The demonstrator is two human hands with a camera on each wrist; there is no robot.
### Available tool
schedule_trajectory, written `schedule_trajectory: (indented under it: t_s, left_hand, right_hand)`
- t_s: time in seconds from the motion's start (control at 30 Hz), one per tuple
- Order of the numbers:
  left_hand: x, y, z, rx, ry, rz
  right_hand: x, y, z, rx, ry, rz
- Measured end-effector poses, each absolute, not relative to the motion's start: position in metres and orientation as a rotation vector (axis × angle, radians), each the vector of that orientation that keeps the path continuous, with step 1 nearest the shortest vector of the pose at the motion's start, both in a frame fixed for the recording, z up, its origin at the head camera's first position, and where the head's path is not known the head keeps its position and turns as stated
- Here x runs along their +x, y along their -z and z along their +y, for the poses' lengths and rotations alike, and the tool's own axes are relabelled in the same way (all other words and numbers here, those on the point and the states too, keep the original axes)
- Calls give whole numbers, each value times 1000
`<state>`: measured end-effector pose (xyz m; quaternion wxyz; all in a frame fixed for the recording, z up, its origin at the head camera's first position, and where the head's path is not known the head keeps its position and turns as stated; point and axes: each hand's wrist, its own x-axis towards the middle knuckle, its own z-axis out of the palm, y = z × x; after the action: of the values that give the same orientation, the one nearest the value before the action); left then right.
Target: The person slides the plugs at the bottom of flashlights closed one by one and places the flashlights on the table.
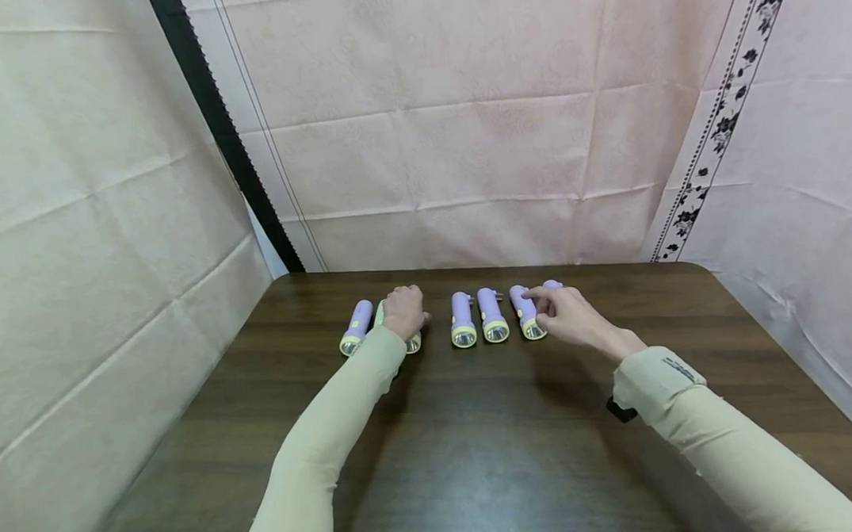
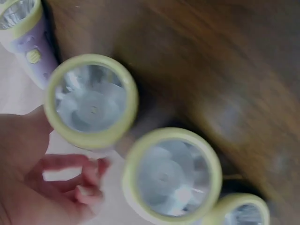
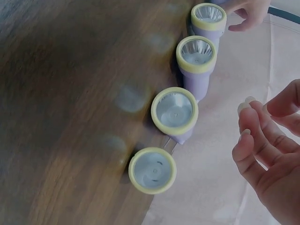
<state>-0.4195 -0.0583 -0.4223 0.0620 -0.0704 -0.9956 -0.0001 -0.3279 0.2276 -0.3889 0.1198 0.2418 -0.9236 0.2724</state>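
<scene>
My left hand [image 1: 403,311] bends over the left-hand flashlights. In the left wrist view its thumb runs behind the yellow-rimmed head of a flashlight [image 2: 93,101], whose body is hidden, and the other fingers curl below that head. I cannot tell whether they grip it. Beside it lie a light green flashlight [image 1: 380,312], partly covered by the hand, and a purple one [image 1: 357,326]. My right hand [image 1: 567,315] hovers at the right end of the row, near a purple flashlight [image 1: 526,312], and partly hides another [image 1: 552,283]. Its fingers are loosely bent, holding nothing.
Two more purple flashlights, one [image 1: 462,318] left of the other [image 1: 492,315], lie between the hands with their lenses toward me. All rest near the far edge of the dark wooden table [image 1: 462,447]. Pale cloth [image 1: 463,137] hangs behind and at both sides.
</scene>
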Motion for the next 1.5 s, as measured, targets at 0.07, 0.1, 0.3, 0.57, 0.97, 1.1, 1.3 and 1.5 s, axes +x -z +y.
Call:
schedule_trajectory:
  t_s: [0.07,0.1,0.3,0.57,0.97,1.1,1.3,1.5]
  left_hand:
    - [-419,421,-49,-255,-1,-2958]
    - [-419,420,-43,-280,29,-2939]
    - [-415,419,-9,-314,462,-3003]
    - [-413,429,8,-123,701,-3052]
    - [-406,416,-4,-107,786,-2996]
    - [-401,408,-8,-151,821,-2936]
    - [-393,402,-12,-207,775,-2908]
    - [-389,403,-16,-234,777,-2905]
  right_hand:
    - [-327,389,232,692,-793,-2699]
    - [-327,389,234,685,-788,-2698]
    - [-325,389,242,656,-777,-2702]
    - [-326,389,250,637,-789,-2662]
    - [-326,390,262,610,-803,-2618]
    - [-327,388,262,620,-795,-2587]
    - [-326,388,261,610,-794,-2606]
    - [-326,388,258,619,-804,-2637]
